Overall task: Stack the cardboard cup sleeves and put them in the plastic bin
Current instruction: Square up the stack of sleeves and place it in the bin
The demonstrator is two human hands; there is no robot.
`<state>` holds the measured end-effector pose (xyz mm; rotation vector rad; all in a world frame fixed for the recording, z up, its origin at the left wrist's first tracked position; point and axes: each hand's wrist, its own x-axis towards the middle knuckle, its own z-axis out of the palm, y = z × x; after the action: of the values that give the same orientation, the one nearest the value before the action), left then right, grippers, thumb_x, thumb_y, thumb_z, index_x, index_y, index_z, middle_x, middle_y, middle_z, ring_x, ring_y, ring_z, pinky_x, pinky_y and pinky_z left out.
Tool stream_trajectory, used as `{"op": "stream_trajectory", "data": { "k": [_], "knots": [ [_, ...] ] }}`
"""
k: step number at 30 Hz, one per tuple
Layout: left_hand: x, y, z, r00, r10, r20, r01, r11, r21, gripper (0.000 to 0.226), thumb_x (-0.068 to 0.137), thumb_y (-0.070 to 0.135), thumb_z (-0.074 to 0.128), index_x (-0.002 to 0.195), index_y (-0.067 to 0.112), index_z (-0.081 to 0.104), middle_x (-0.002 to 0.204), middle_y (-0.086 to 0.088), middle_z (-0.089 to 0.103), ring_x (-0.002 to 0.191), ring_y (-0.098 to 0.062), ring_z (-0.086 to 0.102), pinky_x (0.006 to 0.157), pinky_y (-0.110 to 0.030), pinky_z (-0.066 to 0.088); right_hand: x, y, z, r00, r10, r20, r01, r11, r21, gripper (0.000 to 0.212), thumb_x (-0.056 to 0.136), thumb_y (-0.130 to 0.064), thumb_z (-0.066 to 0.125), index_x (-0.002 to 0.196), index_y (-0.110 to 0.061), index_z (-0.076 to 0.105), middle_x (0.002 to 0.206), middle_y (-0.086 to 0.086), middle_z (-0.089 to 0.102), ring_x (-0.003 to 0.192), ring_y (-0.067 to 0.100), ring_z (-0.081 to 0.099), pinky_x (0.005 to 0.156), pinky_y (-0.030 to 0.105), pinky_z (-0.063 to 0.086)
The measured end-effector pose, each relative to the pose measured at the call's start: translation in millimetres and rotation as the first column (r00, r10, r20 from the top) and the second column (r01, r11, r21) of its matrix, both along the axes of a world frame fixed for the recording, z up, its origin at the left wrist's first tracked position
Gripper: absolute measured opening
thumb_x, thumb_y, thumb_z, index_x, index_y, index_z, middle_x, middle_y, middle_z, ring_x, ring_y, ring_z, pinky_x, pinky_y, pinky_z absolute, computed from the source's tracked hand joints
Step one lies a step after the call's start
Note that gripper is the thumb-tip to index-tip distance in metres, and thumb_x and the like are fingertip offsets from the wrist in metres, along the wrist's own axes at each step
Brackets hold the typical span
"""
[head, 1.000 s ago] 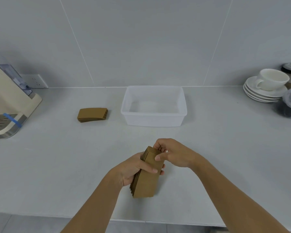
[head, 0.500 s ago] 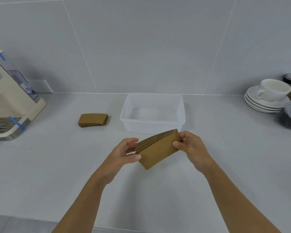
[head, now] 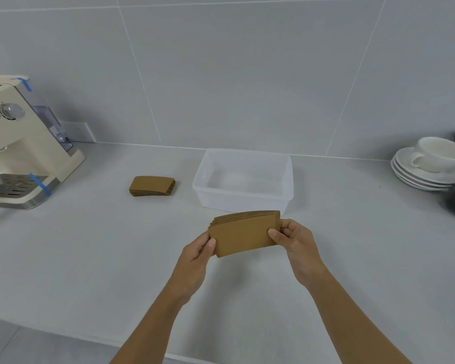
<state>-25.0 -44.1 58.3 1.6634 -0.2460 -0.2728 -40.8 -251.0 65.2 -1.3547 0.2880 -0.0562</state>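
While both hands hold it in the air above the middle of the worktop (head: 63, 258), a bundle of flattened cardboard cup sleeves (head: 243, 236) hangs just in front of the near wall of the clear plastic bin (head: 243, 200). The left hand (head: 199, 252) pinches the bundle's left end, thumb on the near face and the other fingers hidden behind it; the right hand (head: 292, 239) clamps the right end the same way, its fingers (head: 275, 236) curled over the front. Both grips are closed on the cardboard, and the sleeves' top edges fan slightly apart at the upper left, so the bundle looks not quite squared.

A second stack of sleeves (head: 151, 185) lies flat on the worktop to the left of the bin, well apart from the hands and towards the back edge. The bin appears empty.

Such sleeves are likely light and fairly stiff across their faces, yet smooth enough to slide over one another, so a loose pinch could let the pack splay or shed a piece. Holding the two short ends, with pressure through the full thickness, looks the safest purchase. Crushing seems a small risk; slipping is the greater one.
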Motion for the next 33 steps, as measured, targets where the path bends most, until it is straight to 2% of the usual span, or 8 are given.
{"op": "stream_trajectory", "data": {
  "k": [7,11,14,20,23,26,31,33],
  "knots": [
    [-5.1,3.6,-7.4,0.975,0.22,-0.001,-0.22,0.974,-0.048,0.027,0.096,0.013,0.041,0.085,0.009,0.065,0.086,-0.006,0.064,0.084,-0.017,0.059,0.081,-0.023,0.051,-2.1,18.7,-3.1,1.0,-0.016,-0.014,0.016,0.999,-0.036,0.019,0.084,0.0,0.06,0.087,-0.016,0.069,0.086,0.003,0.072,0.077,0.016,0.064,0.066,0.021,0.049],
    [-7.1,7.1,-5.4,0.959,0.282,-0.01,-0.282,0.957,-0.068,0.033,0.095,0.008,0.042,0.085,0.025,0.068,0.078,0.015,0.073,0.081,-0.002,0.065,0.077,-0.017,0.053,-0.6,28.7,-5.3,1.0,-0.016,-0.025,0.015,0.998,-0.062,0.024,0.085,-0.002,0.059,0.095,-0.021,0.07,0.089,-0.004,0.072,0.079,0.013,0.064,0.066,0.019,0.051],
    [-6.7,13.3,-7.0,0.943,0.333,-0.019,-0.334,0.94,-0.074,0.031,0.094,0.008,0.044,0.09,0.028,0.067,0.08,0.02,0.074,0.084,0.0,0.066,0.076,-0.015,0.052,1.3,39.4,-7.7,1.0,-0.004,-0.025,0.001,0.994,-0.111,0.026,0.087,-0.005,0.058,0.1,-0.024,0.069,0.087,-0.008,0.071,0.078,0.01,0.061,0.067,0.022,0.048],
    [0.9,33.5,-18.3,0.908,0.416,-0.051,-0.418,0.906,-0.066,0.025,0.093,0.011,0.048,0.106,0.023,0.066,0.093,0.015,0.072,0.094,-0.007,0.067,0.084,-0.023,0.052,10.9,62.3,-13.8,0.999,0.02,-0.049,-0.028,0.986,-0.167,0.032,0.087,-0.007,0.058,0.078,-0.035,0.067,0.082,-0.011,0.069,0.074,0.012,0.057,0.065,0.024,0.046],
    [6.0,42.5,-19.9,0.899,0.432,-0.068,-0.436,0.899,-0.05,0.027,0.094,0.012,0.048,0.096,0.029,0.068,0.087,0.015,0.072,0.091,-0.011,0.067,0.08,-0.02,0.053,17.8,73.3,-15.9,0.996,0.035,-0.081,-0.049,0.982,-0.183,0.03,0.087,-0.007,0.058,0.074,-0.032,0.069,0.08,-0.005,0.069,0.073,0.014,0.056,0.064,0.024,0.046],
    [19.2,56.9,-18.0,0.884,0.461,-0.081,-0.465,0.885,-0.039,0.032,0.093,0.011,0.048,0.087,0.035,0.067,0.085,0.016,0.071,0.091,-0.014,0.067,0.079,-0.021,0.05,32.5,90.0,-20.0,0.991,0.051,-0.121,-0.078,0.97,-0.231,0.015,0.087,-0.009,0.059,0.087,-0.018,0.071,0.089,0.002,0.072,0.074,0.015,0.058,0.062,0.021,0.047],
    [50.9,86.2,-14.9,0.877,0.475,-0.069,-0.476,0.879,0.002,0.024,0.093,0.012,0.049,0.091,0.03,0.066,0.093,0.008,0.068,0.095,-0.018,0.064,0.087,-0.029,0.047,58.8,118.6,-21.4,0.985,0.053,-0.167,-0.101,0.949,-0.297,0.007,0.087,-0.015,0.06,0.089,-0.011,0.065,0.091,0.008,0.07,0.073,0.019,0.059,0.065,0.028,0.049],
    [62.8,99.9,-15.0,0.868,0.491,-0.078,-0.491,0.871,0.02,0.022,0.093,0.012,0.049,0.095,0.025,0.066,0.092,0.008,0.068,0.093,-0.015,0.062,0.082,-0.024,0.046,70.3,132.1,-21.8,0.984,0.058,-0.169,-0.11,0.942,-0.318,0.006,0.087,-0.016,0.06,0.089,-0.013,0.064,0.089,0.006,0.069,0.071,0.017,0.058,0.064,0.025,0.048]
  ]
}}
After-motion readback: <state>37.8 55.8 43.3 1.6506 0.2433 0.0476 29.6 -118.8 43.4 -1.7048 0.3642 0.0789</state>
